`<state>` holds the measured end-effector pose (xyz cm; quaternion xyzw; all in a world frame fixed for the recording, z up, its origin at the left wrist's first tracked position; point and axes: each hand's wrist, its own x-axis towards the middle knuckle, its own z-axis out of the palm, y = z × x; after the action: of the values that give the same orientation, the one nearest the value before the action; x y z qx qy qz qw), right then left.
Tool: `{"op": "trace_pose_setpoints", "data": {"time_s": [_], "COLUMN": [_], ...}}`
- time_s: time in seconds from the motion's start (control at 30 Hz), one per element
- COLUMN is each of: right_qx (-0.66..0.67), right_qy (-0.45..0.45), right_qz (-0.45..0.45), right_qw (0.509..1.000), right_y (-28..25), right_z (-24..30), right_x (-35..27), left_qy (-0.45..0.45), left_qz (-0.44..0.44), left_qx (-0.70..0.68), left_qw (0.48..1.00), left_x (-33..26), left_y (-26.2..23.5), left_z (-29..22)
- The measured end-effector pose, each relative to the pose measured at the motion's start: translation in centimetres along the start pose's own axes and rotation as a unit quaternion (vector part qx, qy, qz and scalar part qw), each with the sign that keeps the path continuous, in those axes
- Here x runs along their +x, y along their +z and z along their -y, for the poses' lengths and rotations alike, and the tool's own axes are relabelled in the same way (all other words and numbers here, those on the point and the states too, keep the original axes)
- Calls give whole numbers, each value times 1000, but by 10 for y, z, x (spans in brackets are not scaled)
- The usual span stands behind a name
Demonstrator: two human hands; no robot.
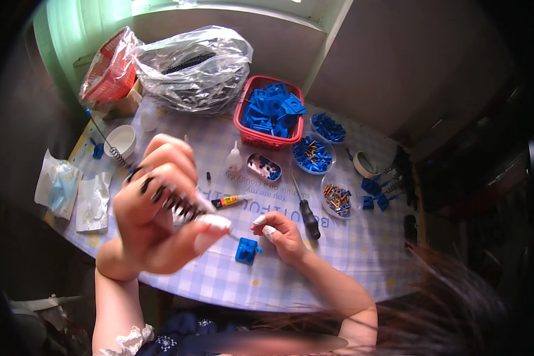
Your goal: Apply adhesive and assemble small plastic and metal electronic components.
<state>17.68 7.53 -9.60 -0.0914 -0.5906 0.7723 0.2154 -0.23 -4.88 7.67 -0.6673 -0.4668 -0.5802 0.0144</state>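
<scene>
My left hand [160, 207] is raised close to the camera, its fingers wrapped round a black coil spring [184, 206] on a thin rod. White covers sit on the fingertips of both hands. Below and to the right of that fist, a small square blue plastic part [246, 251] appears over the table; the rod seems to run toward it, but I cannot tell whether they are joined. Just beside this part is my right hand [285, 237], low over the cloth, thumb and forefinger drawn together. Whatever may be between those fingertips is too small to make out.
A black-handled screwdriver [309, 219] and a glue tube [231, 200] lie on the checked cloth. Behind stand a red basket of blue parts [269, 140], bowls of small pieces [312, 155] and a bagged bundle [193, 71]. Another spring rod [116, 154] shows at left.
</scene>
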Motion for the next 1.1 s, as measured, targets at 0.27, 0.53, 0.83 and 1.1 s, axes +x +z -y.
{"op": "trace_pose_setpoints", "data": {"time_s": [0.27,0.53,0.83,1.1], "right_qx": [-19,-15,51,62], "right_qy": [10,9,-37,-21], "right_qz": [16,5,-118,-151], "right_qw": [1000,1000,991,986], "right_y": [0,0,0,3], "right_z": [3,2,2,6], "right_x": [1,0,-2,1], "left_qy": [36,30,13,-7], "left_qz": [46,53,120,152], "left_qx": [26,65,205,200], "left_qw": [998,996,971,968], "left_x": [-7,0,-23,-33], "left_y": [-6,0,66,81], "left_z": [-11,-7,71,81]}}
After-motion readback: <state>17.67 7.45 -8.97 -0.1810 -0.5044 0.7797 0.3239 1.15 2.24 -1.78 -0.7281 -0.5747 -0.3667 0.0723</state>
